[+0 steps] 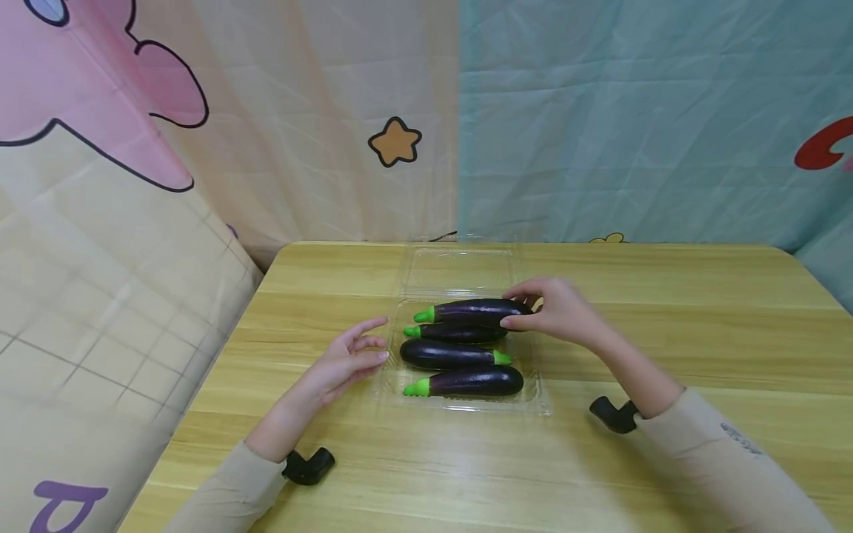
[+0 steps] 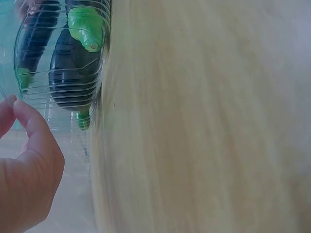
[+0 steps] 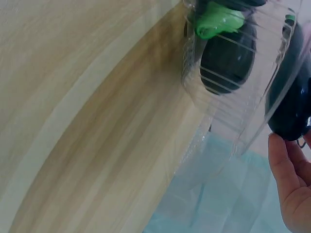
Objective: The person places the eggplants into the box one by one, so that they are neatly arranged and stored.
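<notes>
A clear plastic clamshell box (image 1: 460,406) lies with its lid spread back on the table. Several eggplants with bright green stem ends are lined up in its tray, one above another in the head view. My right hand (image 1: 556,314) pinches the rounded right end of the farthest eggplant (image 1: 466,309) between thumb and fingers; this eggplant sits above the tray's rim in the right wrist view. At the tray's left edge is my left hand (image 1: 336,370), thumb and fingers apart and loosely bent. Its fingertips are at or very near the rim; contact is unclear.
The box's transparent lid (image 1: 460,268) reaches the back edge of the wooden table (image 1: 666,296). Behind it hangs a printed curtain (image 1: 600,148). A black wrist mount (image 1: 309,466) is on the left forearm, another mount (image 1: 613,414) on the right.
</notes>
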### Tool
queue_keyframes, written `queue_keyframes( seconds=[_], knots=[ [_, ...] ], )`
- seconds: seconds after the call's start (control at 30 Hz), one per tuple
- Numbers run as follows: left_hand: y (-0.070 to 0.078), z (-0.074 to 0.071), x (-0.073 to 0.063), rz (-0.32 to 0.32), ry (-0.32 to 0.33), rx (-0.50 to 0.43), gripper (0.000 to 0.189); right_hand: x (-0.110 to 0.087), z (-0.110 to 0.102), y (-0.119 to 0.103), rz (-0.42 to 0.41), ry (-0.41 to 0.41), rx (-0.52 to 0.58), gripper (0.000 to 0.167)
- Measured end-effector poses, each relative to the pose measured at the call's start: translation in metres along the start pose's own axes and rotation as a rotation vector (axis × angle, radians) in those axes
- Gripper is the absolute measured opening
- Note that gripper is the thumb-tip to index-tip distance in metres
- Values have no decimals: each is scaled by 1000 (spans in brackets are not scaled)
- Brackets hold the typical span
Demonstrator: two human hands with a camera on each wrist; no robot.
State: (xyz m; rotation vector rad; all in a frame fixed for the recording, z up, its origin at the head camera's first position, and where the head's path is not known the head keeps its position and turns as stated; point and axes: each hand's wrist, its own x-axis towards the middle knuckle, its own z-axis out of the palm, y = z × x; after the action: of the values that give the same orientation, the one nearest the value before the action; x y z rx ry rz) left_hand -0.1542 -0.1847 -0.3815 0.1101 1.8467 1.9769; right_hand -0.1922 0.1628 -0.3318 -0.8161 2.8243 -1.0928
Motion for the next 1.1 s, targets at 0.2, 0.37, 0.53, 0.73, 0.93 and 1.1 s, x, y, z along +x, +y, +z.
queue_keyframes(
  seconds=[0.2,0.37,0.53,0.73,0.93,1.1],
  knots=[
    [1,0,0,1,3,0,64,3,9,-6,-23,-5,-5,39],
    [0,0,0,-1,4,1,65,6,17,-9,-34,-14,3,38],
    [0,0,0,-5,8,6,65,6,23,-10,-16,-20,4,38],
    [1,0,0,-8,9,8,64,7,28,-10,3,-32,8,39],
    [0,0,0,-11,11,13,64,6,30,-12,3,-38,13,39],
    [0,0,1,-10,10,8,64,5,31,-15,-12,-46,22,38]
  ],
)
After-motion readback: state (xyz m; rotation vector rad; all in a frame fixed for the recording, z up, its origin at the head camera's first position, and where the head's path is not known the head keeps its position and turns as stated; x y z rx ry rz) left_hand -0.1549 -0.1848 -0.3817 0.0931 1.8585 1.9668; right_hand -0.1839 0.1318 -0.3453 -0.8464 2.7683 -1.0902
